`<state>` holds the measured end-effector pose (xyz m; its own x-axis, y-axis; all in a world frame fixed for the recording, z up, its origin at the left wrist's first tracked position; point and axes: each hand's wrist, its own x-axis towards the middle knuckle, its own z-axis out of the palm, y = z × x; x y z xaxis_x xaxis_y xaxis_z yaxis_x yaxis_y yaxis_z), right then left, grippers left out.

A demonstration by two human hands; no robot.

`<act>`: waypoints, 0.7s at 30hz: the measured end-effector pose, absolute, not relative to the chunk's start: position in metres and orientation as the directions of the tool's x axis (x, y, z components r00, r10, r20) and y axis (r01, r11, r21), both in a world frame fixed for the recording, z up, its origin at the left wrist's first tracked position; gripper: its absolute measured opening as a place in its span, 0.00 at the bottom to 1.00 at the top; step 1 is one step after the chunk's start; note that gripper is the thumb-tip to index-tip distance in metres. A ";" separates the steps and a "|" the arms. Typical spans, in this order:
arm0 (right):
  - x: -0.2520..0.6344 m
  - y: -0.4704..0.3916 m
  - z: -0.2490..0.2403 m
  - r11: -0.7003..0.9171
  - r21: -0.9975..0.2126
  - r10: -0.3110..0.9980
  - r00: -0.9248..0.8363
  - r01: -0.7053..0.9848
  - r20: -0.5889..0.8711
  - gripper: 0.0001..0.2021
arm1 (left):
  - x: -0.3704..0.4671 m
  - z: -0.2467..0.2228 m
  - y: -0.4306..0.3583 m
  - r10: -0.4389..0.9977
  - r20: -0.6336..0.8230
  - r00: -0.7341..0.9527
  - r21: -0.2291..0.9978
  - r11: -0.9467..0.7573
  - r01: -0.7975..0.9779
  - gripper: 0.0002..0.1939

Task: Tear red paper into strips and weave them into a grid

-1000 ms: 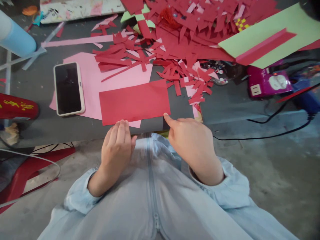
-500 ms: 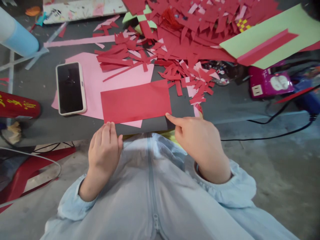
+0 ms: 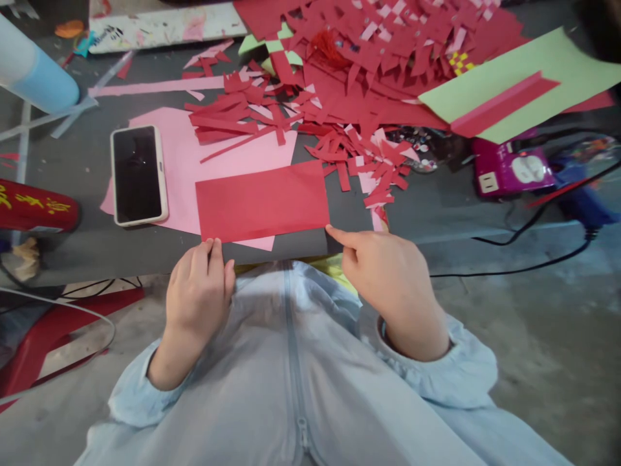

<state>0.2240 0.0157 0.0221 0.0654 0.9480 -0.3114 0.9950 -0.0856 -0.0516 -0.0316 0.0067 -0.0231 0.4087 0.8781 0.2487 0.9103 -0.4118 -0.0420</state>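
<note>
A red rectangular sheet of paper lies flat near the table's front edge, partly over a larger pink sheet. At its lower left corner rests my left hand, open, fingers stretched out together with the tips at the paper's edge. The index finger of my right hand points out to the lower right corner of the red paper, its tip at the corner. The other fingers of that hand are curled under and partly hidden. Neither hand grasps anything.
A phone lies on the pink sheet, left of the red paper. Red and pink scraps are heaped behind it. A light green sheet, a purple box and black cables are at right; a red can lies at left.
My left hand has shifted very slightly left, and its fingertips have spread a little. My right fingertip stays at the paper's corner. The view has tilted slightly.
</note>
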 end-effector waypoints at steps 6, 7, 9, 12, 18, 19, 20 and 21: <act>0.226 0.019 0.022 -0.087 -0.078 0.945 0.057 0.993 -0.323 0.26 | -0.041 -0.018 0.023 0.919 0.214 0.330 0.008 -0.340 0.940 0.20; 0.227 0.020 0.022 -0.091 -0.088 0.946 0.058 0.992 -0.318 0.26 | -0.043 -0.017 0.024 0.919 0.220 0.326 -0.001 -0.334 0.943 0.19; 0.229 0.020 0.021 -0.098 -0.110 0.949 0.059 0.989 -0.310 0.26 | -0.046 -0.016 0.027 0.914 0.233 0.332 -0.007 -0.340 0.940 0.14; 0.231 0.022 0.019 -0.114 -0.148 0.951 0.065 0.982 -0.303 0.25 | -0.051 -0.012 0.031 0.906 0.234 0.353 0.025 -0.369 0.929 0.07; 0.233 0.024 0.016 0.061 -0.263 0.992 -0.088 0.963 -0.090 0.21 | -0.060 -0.002 0.040 0.856 0.271 0.441 0.221 -0.501 0.837 0.03; 0.232 0.025 0.016 0.124 -0.272 0.991 -0.133 0.954 -0.014 0.20 | -0.061 0.001 0.040 0.843 0.296 0.449 0.242 -0.521 0.818 0.03; 0.230 0.026 0.017 0.188 -0.276 0.982 -0.178 0.943 0.060 0.19 | -0.061 0.004 0.040 0.829 0.326 0.454 0.257 -0.540 0.802 0.03; 0.228 0.027 0.019 0.248 -0.278 0.967 -0.221 0.928 0.125 0.18 | -0.060 0.006 0.039 0.814 0.358 0.458 0.265 -0.559 0.786 0.04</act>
